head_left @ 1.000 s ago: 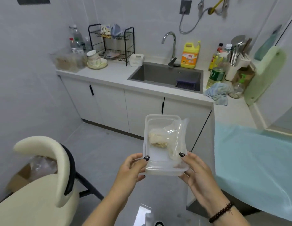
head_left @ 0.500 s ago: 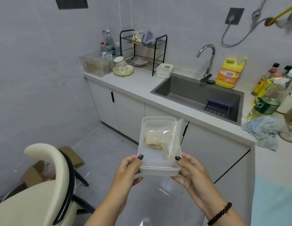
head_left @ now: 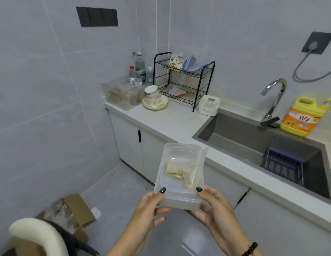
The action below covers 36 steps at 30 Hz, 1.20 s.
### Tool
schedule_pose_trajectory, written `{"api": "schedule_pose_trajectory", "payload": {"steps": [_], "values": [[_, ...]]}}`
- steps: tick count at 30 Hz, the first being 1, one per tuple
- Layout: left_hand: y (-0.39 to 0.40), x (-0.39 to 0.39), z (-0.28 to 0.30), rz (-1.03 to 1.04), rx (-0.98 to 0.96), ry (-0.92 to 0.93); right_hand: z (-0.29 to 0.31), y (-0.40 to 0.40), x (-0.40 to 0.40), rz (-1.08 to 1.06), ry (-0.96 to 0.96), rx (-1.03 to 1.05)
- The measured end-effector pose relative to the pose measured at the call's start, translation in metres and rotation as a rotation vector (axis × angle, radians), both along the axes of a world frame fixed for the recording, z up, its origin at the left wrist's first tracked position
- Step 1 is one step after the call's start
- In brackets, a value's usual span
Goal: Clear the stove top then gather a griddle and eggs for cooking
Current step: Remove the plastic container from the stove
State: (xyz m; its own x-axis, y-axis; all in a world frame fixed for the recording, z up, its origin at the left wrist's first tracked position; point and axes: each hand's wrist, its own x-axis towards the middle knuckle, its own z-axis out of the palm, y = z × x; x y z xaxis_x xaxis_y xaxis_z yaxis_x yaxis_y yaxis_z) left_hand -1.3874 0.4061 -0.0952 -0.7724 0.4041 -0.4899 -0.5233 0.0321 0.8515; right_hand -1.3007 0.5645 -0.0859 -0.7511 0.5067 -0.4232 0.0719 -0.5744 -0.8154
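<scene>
Two hands: the left hand (head_left: 150, 206) and the right hand (head_left: 214, 204) carry one clear plastic box (head_left: 179, 174) between them, in front of the body and over the floor
Head view, fingers: each thumb lies on the near rim of the box with the other fingers curled beneath it, so both hands grip the box; neither is spread wide
Head view, box: one, shallow and see-through, with one loose plastic bag (head_left: 193, 169) in it and a pale lump of food (head_left: 175, 171) under the film
Task's things: no stove, griddle or eggs show here; the box is likely something taken off the stove top, though that is a guess
Step in hand: carrying the box toward the bench (head_left: 172, 122), as it looks
Doing it well: keep the box level so bag and food stay put, hold both sides until its base sits flat, and choose the bare stretch of bench left of the sink (head_left: 253, 143), away from the edge
Risk: the walls look thin and bendy, so a hard squeeze may buckle them
Counts on the bench: one black wire rack (head_left: 183, 80) with two shelves, one stack of bowls (head_left: 154, 97) on a plate, one white tub (head_left: 209, 105), one clear bin (head_left: 120, 94), at least four bottles (head_left: 139, 71) behind it, one yellow soap jug (head_left: 305, 117), one tap (head_left: 273, 97)
Counts on the floor: one cardboard carton (head_left: 74, 209) and one cream chair back (head_left: 37, 235)
</scene>
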Motion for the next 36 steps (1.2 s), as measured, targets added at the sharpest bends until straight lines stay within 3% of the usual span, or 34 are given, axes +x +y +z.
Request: {"api": "schedule_pose_trajectory", "payload": {"steps": [13, 22, 36], "values": [[0.036, -0.184, 0.012, 0.017, -0.065, 0.036, 0.007, 0.032, -0.176, 0.055, -0.059, 0.034], [0.108, -0.291, 0.004, 0.062, -0.129, 0.012, 0.000, 0.112, -0.279, 0.172, -0.127, 0.046], [0.210, -0.414, -0.001, 0.095, -0.181, -0.027, -0.013, 0.216, -0.410, 0.127, -0.181, 0.007]]}}
